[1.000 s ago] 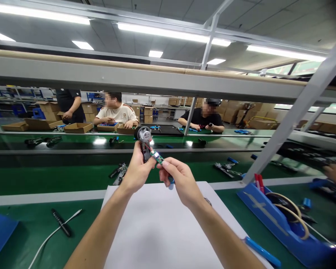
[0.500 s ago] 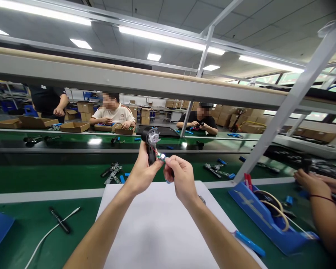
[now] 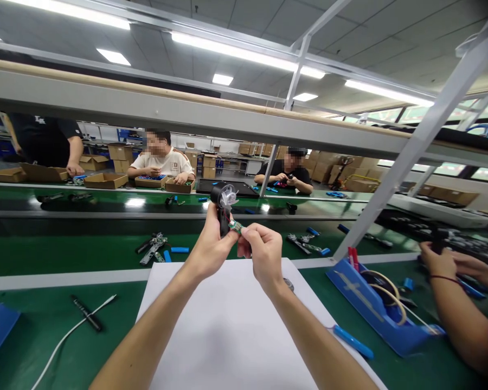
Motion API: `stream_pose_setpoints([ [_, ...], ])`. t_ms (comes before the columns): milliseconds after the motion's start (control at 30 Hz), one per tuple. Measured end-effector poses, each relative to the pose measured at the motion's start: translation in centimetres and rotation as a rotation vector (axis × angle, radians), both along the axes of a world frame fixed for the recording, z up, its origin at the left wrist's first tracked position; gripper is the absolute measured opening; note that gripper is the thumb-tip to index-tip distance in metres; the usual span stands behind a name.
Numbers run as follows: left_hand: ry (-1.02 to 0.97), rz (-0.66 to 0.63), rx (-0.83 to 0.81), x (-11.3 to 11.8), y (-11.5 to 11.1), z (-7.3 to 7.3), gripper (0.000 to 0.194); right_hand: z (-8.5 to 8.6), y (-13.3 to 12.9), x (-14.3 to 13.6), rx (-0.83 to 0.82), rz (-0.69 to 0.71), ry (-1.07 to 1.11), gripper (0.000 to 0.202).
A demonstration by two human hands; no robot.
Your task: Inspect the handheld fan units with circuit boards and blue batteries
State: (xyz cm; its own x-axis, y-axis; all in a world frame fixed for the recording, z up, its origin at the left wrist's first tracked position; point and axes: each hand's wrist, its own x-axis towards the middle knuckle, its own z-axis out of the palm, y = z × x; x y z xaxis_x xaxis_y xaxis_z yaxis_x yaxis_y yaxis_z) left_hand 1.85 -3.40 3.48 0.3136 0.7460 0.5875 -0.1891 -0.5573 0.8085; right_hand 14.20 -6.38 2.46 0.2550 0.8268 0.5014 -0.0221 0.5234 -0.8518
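While the left hand's (image 3: 210, 245) fingers wrap the black fan unit (image 3: 223, 211), clear-bladed, the right hand's (image 3: 264, 249) fingertips pinch its small green circuit board (image 3: 236, 227).

The long green surface (image 3: 106, 230) looks smooth and glossy, the large white rectangular sheet (image 3: 228, 325) matt and paper-like, the open blue bin (image 3: 360, 306) smooth plastic, the open brown boxes (image 3: 106, 181) matt cardboard.

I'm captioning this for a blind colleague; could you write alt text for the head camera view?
The left hand holds a black fan unit with clear blades while the right hand pinches a green circuit board beside it, above a white sheet on a green workbench. A blue tray lies to the right; other people work beyond.
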Motion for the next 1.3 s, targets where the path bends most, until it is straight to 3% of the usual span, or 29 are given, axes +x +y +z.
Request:
stream_pose_setpoints([
  [167,-0.016,-0.011,-0.018,0.1,-0.2,0.1,0.032,0.0,-0.4,0.6,-0.037,0.074,-0.005,0.032],
  [267,-0.059,-0.001,-0.06,0.1,-0.3,0.1,0.03,-0.4,-1.1,1.6,-0.098,0.227,-0.051,0.022],
  [367,-0.037,0.02,-0.073,0.4,-0.4,-0.1,0.025,-1.5,-2.2,2.6,-0.181,0.308,-0.173,0.028],
  [467,0.058,-0.014,-0.154,1.2,-0.4,-0.8,0.026,-3.5,-3.2,3.5,-0.302,0.259,-0.26,0.028],
  [600,0.252,-0.024,-0.5,1.5,-0.4,-3.7,0.016,-7.4,-3.9,3.8,-0.497,0.206,-0.085,0.044],
  [700,0.39,0.061,-0.665,-0.7,-0.9,-7.0,0.01,-11.2,-4.0,3.0,-0.638,0.212,0.062,0.061],
  [767,0.491,0.134,-0.722,-3.0,-1.6,-9.0,0.016,-13.7,-3.9,1.7,-0.675,0.207,0.075,0.064],
  [933,0.722,0.329,-0.657,-7.2,-3.5,-12.3,0.02,-17.4,-3.4,-1.4,-0.47,0.116,-0.089,0.061],
  [1100,0.928,0.388,-0.538,-7.7,-4.9,-14.1,0.031,-18.6,-3.7,-1.7,-0.298,0.025,-0.583,0.061],
  [1200,1.039,0.4,-0.408,-8.1,-4.9,-14.1,0.02,-19.1,-4.3,-1.2,-0.248,-0.006,-0.795,0.058],
  [1300,1.136,0.483,-0.328,-10.6,-2.0,-12.3,0.033,-19.4,-4.4,-0.5,-0.206,-0.067,-0.829,0.052],
])
